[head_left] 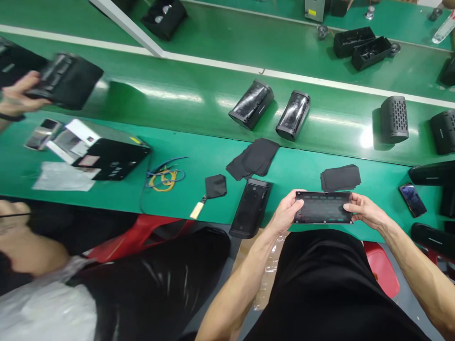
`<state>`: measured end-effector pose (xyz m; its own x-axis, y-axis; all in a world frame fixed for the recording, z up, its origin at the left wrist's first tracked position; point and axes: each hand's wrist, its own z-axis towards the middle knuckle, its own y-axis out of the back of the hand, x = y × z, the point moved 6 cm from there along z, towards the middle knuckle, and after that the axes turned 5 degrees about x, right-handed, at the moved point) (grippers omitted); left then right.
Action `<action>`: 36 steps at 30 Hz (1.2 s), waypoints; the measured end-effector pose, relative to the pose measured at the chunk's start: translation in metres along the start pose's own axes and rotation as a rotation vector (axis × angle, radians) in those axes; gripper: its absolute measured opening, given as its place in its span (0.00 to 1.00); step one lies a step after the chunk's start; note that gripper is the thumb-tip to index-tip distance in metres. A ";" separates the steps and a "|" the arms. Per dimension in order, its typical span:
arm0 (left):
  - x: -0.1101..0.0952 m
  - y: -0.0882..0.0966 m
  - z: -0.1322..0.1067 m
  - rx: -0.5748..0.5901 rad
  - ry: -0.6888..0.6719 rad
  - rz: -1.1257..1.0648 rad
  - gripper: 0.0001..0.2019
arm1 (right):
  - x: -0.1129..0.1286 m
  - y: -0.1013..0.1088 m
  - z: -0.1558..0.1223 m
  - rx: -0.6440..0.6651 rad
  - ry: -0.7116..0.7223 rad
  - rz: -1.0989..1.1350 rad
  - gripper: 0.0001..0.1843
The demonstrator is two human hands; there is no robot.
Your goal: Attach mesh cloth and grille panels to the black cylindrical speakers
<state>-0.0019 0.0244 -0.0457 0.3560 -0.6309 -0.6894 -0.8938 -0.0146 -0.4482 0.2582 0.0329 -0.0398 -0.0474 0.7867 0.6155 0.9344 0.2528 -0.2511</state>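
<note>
Between my two hands is a black rectangular speaker grille panel (323,207) with slots along its long edges. My left hand (287,210) is closed on its left end, thumb on top. The right end is pinched by my right hand (366,210). Just beyond the panel lies a stack of black fabric sheets (340,178). To the left of my left hand rests a black speaker housing (250,207), jutting past the table's near edge. More dark fabric sheets (254,158) are fanned out behind it.
Two speakers with shiny fronts (251,104) stand on the green belt (199,90); a perforated speaker (394,119) stands farther right. A phone (412,199) lies at right. At left, a co-worker's hand (23,94) holds a black speaker part near a black box (110,154) and coiled cables (163,177).
</note>
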 end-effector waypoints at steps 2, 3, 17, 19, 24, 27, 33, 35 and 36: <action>0.001 0.001 0.000 0.007 -0.007 0.006 0.25 | 0.000 -0.001 -0.002 -0.025 0.018 0.007 0.29; 0.002 0.002 0.001 0.009 -0.004 0.005 0.26 | 0.000 -0.001 -0.003 -0.041 0.031 0.011 0.29; -0.012 0.002 -0.006 0.202 -0.006 0.023 0.41 | -0.007 -0.006 -0.001 -0.053 0.101 0.057 0.30; -0.015 0.003 -0.007 0.208 -0.014 0.022 0.41 | -0.007 -0.007 -0.001 -0.063 0.103 0.058 0.31; -0.015 0.004 -0.007 0.203 -0.025 0.042 0.40 | -0.006 -0.011 -0.004 -0.064 0.088 0.092 0.32; -0.014 0.002 -0.007 0.212 -0.021 0.034 0.40 | -0.006 -0.009 -0.005 -0.089 0.090 0.085 0.31; -0.005 0.001 -0.003 0.156 0.029 -0.002 0.35 | -0.007 -0.006 -0.005 -0.112 0.095 0.061 0.29; -0.001 0.003 -0.001 0.094 0.033 0.021 0.30 | -0.008 -0.005 -0.005 -0.110 0.088 0.050 0.28; 0.000 0.004 0.001 0.069 0.026 0.038 0.28 | -0.008 -0.005 -0.005 -0.114 0.086 0.041 0.28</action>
<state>-0.0056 0.0249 -0.0480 0.3139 -0.6499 -0.6922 -0.8853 0.0632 -0.4608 0.2557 0.0225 -0.0396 0.0169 0.7429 0.6692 0.9692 0.1524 -0.1937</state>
